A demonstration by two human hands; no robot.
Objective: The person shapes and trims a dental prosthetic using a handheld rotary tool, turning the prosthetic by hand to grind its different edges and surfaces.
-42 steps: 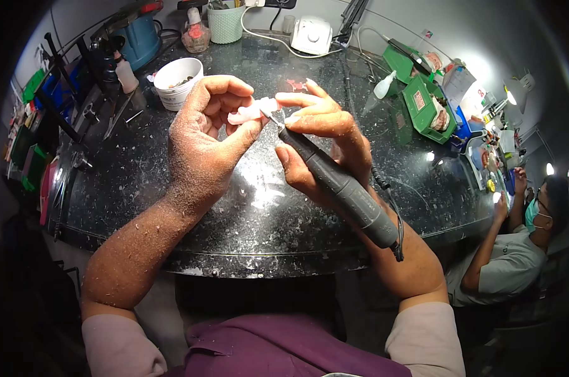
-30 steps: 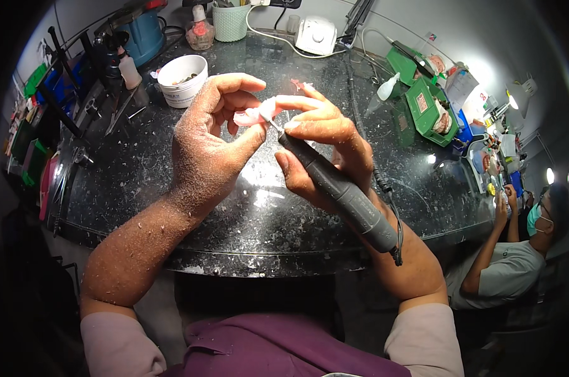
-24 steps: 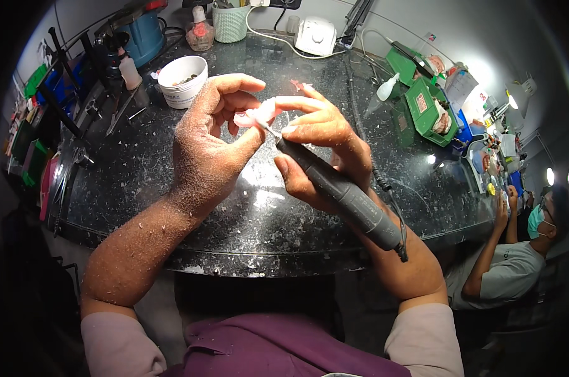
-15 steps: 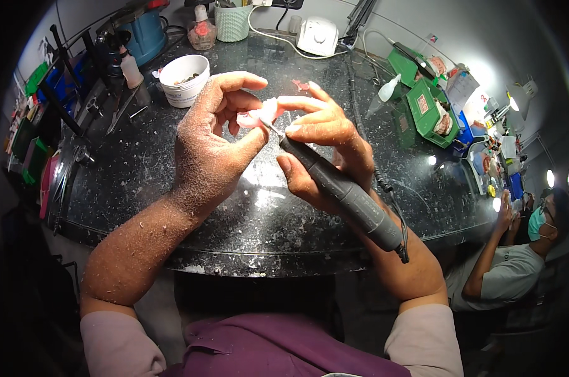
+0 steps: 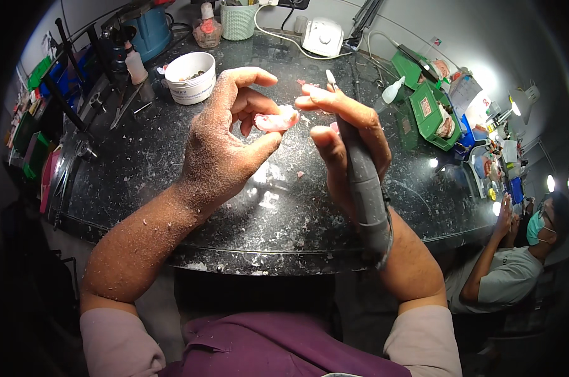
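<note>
My left hand [image 5: 225, 144], coated with pale dust, holds a small pink and whitish acrylic-like piece [image 5: 272, 123] between its curled fingers and thumb. My right hand [image 5: 353, 125] grips a dark grey rotary handpiece [image 5: 369, 201]; its pale bur tip [image 5: 331, 80] points upward, apart from the pink piece. Pink scraps [image 5: 304, 83] lie on the scratched black bench [image 5: 278, 207] behind the fingers. Behind my left hand stands a white tub [image 5: 190, 88] with small dark items in it.
At the back are a white control box [image 5: 321, 39], a cup [image 5: 238, 19] and a blue machine [image 5: 148, 34]. Tools and a squeeze bottle [image 5: 135, 68] line the left; green trays [image 5: 430, 113] with models, the right. A masked co-worker [image 5: 507, 276] sits at the lower right, hands raised.
My right hand has drawn the handpiece right, off the pink piece, and swung its tip upward. My left hand has shifted slightly right with the piece, which now sits turned differently.
</note>
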